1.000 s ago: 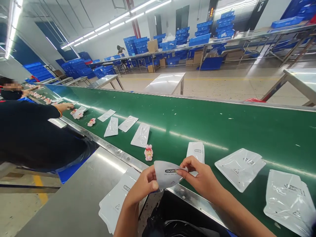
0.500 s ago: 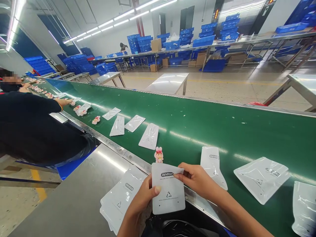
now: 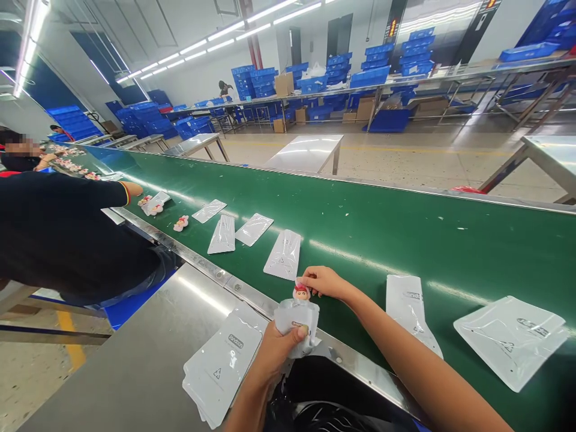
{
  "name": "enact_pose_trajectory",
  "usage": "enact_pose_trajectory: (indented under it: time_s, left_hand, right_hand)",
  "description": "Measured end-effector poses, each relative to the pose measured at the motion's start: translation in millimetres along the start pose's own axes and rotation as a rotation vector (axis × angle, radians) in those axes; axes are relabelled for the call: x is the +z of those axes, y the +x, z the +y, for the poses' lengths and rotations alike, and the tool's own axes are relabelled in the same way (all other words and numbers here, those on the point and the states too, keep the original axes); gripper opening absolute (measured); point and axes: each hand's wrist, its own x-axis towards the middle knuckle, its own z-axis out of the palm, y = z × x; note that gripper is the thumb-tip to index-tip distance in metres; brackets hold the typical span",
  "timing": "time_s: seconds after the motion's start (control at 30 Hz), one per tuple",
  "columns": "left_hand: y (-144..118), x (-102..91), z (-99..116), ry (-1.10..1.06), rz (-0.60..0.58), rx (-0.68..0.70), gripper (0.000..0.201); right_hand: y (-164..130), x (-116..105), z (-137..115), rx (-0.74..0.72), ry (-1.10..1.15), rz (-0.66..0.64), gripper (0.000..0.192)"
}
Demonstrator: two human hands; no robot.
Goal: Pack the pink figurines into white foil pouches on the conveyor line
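Over the belt (image 3: 405,240), right hand (image 3: 321,282) pinches figurine (image 3: 300,293) above left hand (image 3: 281,348)'s pouch (image 3: 299,321).

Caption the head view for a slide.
Left hand holds a white pouch open; right hand grips a pink figurine above it.

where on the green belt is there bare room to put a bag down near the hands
The far half of the belt, toward the back rail, is bare along its length. Between the pouch by the right hand and the pouch further right is an open patch. The near edge left of the figurine is crowded with pouches.
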Motion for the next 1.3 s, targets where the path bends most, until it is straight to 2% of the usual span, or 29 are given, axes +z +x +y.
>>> enact_pose_trajectory:
  time_s: [0.1, 0.23, 0.33, 0.5, 0.63, 0.77, 0.83, 0.9, 0.93, 1.0, 1.03, 1.07, 1.1, 1.13, 1.17, 1.23, 1.27, 1.3]
  left_hand:
    - [0.0, 6.1, 7.2, 0.108, -0.052, 0.027, 0.043]
    - [-0.7, 12.6, 14.3, 0.190, -0.116, 0.037, 0.036]
    - [0.5, 14.6, 15.6, 0.204, -0.146, 0.042, 0.033]
    - [5.8, 11.6, 12.5, 0.159, -0.220, 0.054, 0.030]
    - [8.3, 13.1, 15.4, 0.090, -0.315, 0.068, 0.029]
    - [-4.3, 38.2, 27.4, 0.130, -0.345, 0.122, 0.028]
    - [-14.3, 55.5, 35.6, 0.250, -0.314, 0.174, 0.026]
    - [-20.8, 67.4, 46.2, 0.404, -0.347, 0.252, 0.021]
    - [-21.5, 69.8, 52.7, 0.463, -0.413, 0.289, 0.023]
    - [-15.5, 67.0, 67.2, 0.485, -0.592, 0.345, 0.041]
    - [-8.4, 62.7, 74.4, 0.453, -0.653, 0.369, 0.053]
    - [1.5, 57.3, 80.9, 0.423, -0.666, 0.396, 0.065]
    - [14.3, 51.6, 86.0, 0.411, -0.616, 0.429, 0.068]
    - [29.6, 46.2, 89.3, 0.442, -0.498, 0.451, 0.065]
    - [46.8, 41.4, 90.6, 0.543, -0.336, 0.452, 0.061]
    - [84.0, 33.5, 87.6, 0.868, 0.085, 0.416, 0.066]
    - [102.0, 30.0, 83.7, 1.047, 0.248, 0.378, 0.071]
    - [118.3, 26.5, 78.9, 1.199, 0.347, 0.332, 0.074]
  right_hand:
    - [-18.9, -3.6, -12.7, -0.075, 0.043, 0.120, 0.026]
    - [-61.8, -19.6, -39.3, -0.207, 0.292, 0.356, 0.030]
    - [-85.6, -24.2, -51.7, -0.221, 0.325, 0.361, 0.028]
    - [-95.9, -13.5, -52.4, -0.204, 0.048, 0.275, 0.023]
    - [-104.2, -11.0, -53.2, -0.320, -0.254, 0.230, 0.027]
    - [-140.9, -17.9, -54.5, -0.380, -0.441, 0.175, 0.025]
    - [-162.9, -20.2, -52.8, -0.409, -0.551, 0.206, 0.026]
    - [-180.2, -22.5, -49.9, -0.441, -0.639, 0.255, 0.019]
    - [-186.7, -24.8, -48.0, -0.452, -0.654, 0.283, 0.019]
    - [-196.7, -33.1, -43.3, -0.456, -0.605, 0.332, 0.022]
    - [-200.7, -39.1, -40.2, -0.435, -0.547, 0.353, 0.023]
    - [-204.3, -45.8, -36.3, -0.394, -0.486, 0.380, 0.024]
    - [-207.5, -52.5, -31.5, -0.335, -0.438, 0.415, 0.027]
    - [-210.2, -58.9, -25.9, -0.265, -0.413, 0.459, 0.032]
    - [-212.3, -64.6, -19.4, -0.195, -0.414, 0.503, 0.035]
    - [-214.2, -74.1, -4.5, -0.089, -0.462, 0.592, 0.040]
    - [-213.8, -78.4, 3.5, -0.046, -0.476, 0.613, 0.041]
    - [-212.7, -82.8, 11.8, -0.002, -0.469, 0.611, 0.042]
